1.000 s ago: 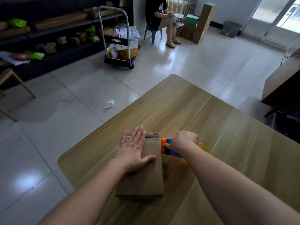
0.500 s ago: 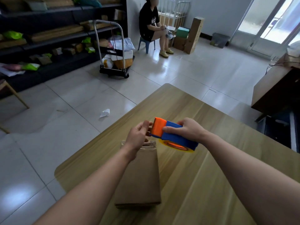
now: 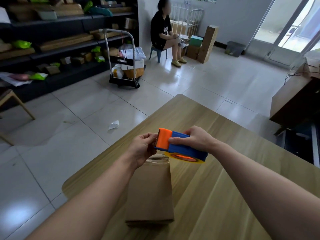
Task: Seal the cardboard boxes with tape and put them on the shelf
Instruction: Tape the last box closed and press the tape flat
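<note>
Since a second ago, you had lifted both hands off the cardboard box (image 3: 150,191) and raised the tape dispenser (image 3: 180,146) into the air above its far end. Your right hand (image 3: 195,138) was wrapped over the dispenser's blue body, thumb pressed on the orange head, which pointed left toward your other hand. Your left hand (image 3: 142,148) met that orange end, fingertips pinched together at its edge; whether they gripped tape I could not tell. The dispenser's long axis ran left to right, tilted a little down at the right, with the yellowish tape roll and its orange core showing underneath.

You had left the box lying flat on the tabletop (image 3: 233,179), near the left edge, its long axis running away from you. It was plain brown cardboard, matte, a slim rectangle, and a glossy clear strip of tape crinkled over its far end. The tabletop was light wood grain with a rounded corner and a slight sheen.

Beyond the table, dark shelves (image 3: 57,49) held more brown parcels and green packets.
</note>
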`<state>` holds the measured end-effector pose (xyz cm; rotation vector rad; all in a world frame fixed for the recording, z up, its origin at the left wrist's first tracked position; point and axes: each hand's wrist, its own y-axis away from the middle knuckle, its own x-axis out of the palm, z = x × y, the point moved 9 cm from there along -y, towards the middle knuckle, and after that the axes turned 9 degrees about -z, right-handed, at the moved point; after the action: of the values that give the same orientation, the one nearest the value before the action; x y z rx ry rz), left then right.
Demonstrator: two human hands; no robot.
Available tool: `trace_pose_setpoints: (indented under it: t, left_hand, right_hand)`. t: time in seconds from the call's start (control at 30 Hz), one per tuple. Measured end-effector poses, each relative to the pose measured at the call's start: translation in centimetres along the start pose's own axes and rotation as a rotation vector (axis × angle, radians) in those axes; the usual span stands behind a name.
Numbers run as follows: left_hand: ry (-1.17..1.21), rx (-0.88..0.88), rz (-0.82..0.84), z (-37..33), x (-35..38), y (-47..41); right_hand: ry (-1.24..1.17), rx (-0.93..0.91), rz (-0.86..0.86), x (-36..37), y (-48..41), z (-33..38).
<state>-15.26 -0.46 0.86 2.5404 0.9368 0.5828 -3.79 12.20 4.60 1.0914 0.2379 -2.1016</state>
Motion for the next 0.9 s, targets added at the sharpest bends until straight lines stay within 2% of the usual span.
trace_pose_setpoints:
  t: [0.1,0.23,0.3,0.5,0.7,0.9]
  left_hand:
    - [-0.013,-0.007,-0.036,0.1,-0.3,0.0]
    - [0.002,-0.062,-0.006,0.6,-0.3,-0.1]
    - [-0.02,-0.031,-0.021,0.6,-0.4,-0.3]
    - [-0.185,0.103,-0.208,-0.1,-2.1,-0.8]
    - [-0.275,0.202,-0.248,-0.8,-2.8,-0.4]
    - [-0.316,0.201,-0.27,-1.7,-4.1,-0.6]
  right_hand:
    - [-0.005,-0.013,0.005,0.1,0.0,0.2]
    - [0.009,-0.021,0.021,-0.2,0.3,0.7]
    - [0.017,-0.023,0.026,-0.3,0.4,0.6]
    - [0.05,-0.026,0.048,0.1,0.4,0.5]
    - [0.176,-0.037,0.057,0.0,0.7,1.1]
    - [0.24,-0.036,0.074,-0.7,0.4,1.6]
